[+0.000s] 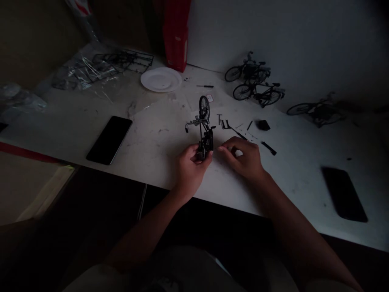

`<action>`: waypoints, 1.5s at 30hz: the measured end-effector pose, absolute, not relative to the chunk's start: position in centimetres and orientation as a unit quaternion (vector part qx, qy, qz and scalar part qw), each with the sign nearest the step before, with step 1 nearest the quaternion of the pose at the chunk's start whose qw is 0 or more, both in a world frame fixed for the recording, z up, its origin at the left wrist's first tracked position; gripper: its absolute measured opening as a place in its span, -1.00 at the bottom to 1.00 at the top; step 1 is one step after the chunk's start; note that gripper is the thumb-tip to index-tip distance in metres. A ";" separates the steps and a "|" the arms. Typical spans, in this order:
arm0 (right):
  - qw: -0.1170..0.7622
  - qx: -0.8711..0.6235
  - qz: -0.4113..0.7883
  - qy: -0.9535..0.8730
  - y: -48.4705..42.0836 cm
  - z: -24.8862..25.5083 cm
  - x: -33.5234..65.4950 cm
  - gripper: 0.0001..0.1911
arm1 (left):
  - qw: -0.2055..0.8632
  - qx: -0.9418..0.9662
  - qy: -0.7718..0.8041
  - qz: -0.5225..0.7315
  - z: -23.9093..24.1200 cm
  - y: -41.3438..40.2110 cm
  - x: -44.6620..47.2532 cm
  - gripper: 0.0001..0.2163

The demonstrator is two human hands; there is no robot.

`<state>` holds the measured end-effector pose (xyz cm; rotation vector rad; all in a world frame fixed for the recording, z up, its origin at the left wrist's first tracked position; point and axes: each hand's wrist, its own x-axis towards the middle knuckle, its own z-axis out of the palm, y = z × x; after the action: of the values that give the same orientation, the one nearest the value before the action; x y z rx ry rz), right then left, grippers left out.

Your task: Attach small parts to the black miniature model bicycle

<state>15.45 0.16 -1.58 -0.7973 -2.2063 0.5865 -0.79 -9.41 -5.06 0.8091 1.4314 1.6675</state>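
Observation:
My left hand [191, 168] is closed round the lower end of a small black model bicycle [203, 127], held upright with one wheel pointing up and the handlebar sticking out to the left. Just to its right, my right hand [243, 156] rests on the white table [158, 138] with its fingers curled and pinched together; what they hold is too small to make out. Loose black model parts [237, 129] lie on the table right behind my right hand.
A dark phone [110, 139] lies at the left and another phone [345, 194] at the right. A white plate [161, 79], a red box [176, 44], plastic bags with part frames [100, 67] and three finished model bicycles [258, 83] stand along the back.

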 end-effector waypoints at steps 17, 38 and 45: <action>0.350 -0.337 0.263 -0.833 0.1 -1.3 15.5 -0.60 | 0.395 0.320 0.560 0.654 -5.1 -9.4 -0.6 -0.72; 0.351 -0.344 0.269 -0.828 0.1 -1.8 15.7 -0.67 | 0.387 0.316 0.568 0.654 -4.5 -9.3 -0.8 -0.77; 0.344 -0.339 0.177 -0.858 -0.4 -1.7 15.1 -0.58 | 0.401 0.317 0.562 0.650 -4.7 -9.4 -0.8 -0.77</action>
<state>15.05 -0.38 -1.74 -0.8803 -2.2283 0.4608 -0.75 -9.36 -4.65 0.8012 1.4219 1.6445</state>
